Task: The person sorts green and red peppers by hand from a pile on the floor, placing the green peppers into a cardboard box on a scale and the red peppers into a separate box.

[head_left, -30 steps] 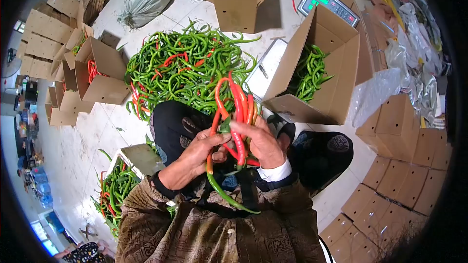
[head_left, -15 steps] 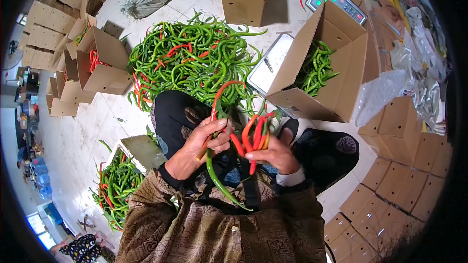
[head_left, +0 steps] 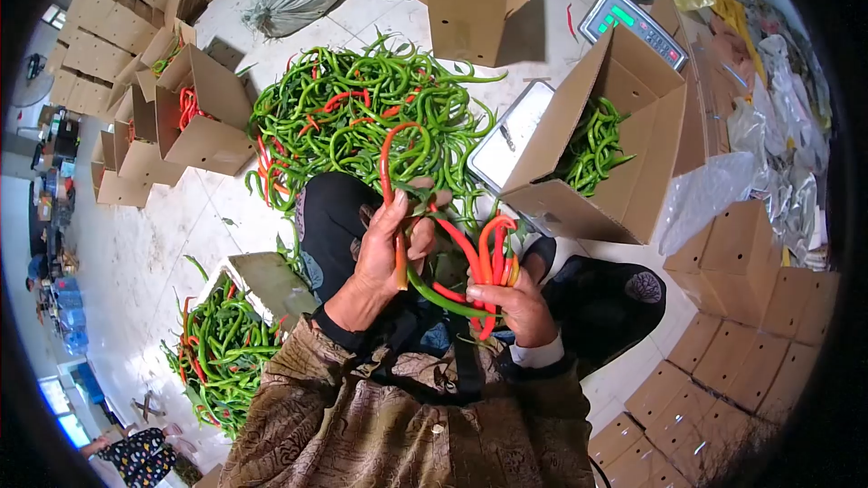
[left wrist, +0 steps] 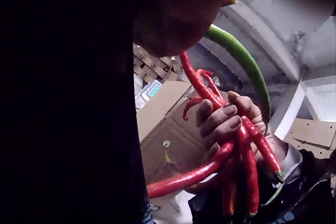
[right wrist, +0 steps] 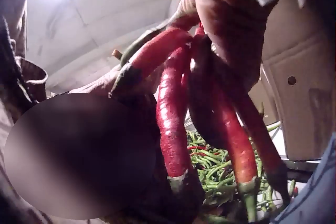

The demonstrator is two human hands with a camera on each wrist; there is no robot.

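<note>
- Since half a second ago the long green pepper (head_left: 434, 294) has swung from hanging toward my lap to lying crosswise, and its tip now reaches under my right hand (head_left: 515, 307).
- My knees hem both hands in. The heap of green peppers (head_left: 362, 108) on the floor begins just beyond them.
- The open carton (head_left: 633, 190) of green peppers stands near on the right. Bare floor (head_left: 181, 226) opens on the left, up to the box with red peppers (head_left: 203, 140).
- My left hand (head_left: 380, 253) has its fingers curled round the green pepper and an arched red pepper (head_left: 387, 158), which rises above the knuckles.
- My right hand grips a bunch of red peppers (head_left: 493, 248), fingers wrapped tight, and they fan upward from it.
- The hands sit just beside each other, the green pepper bridging them.
</note>
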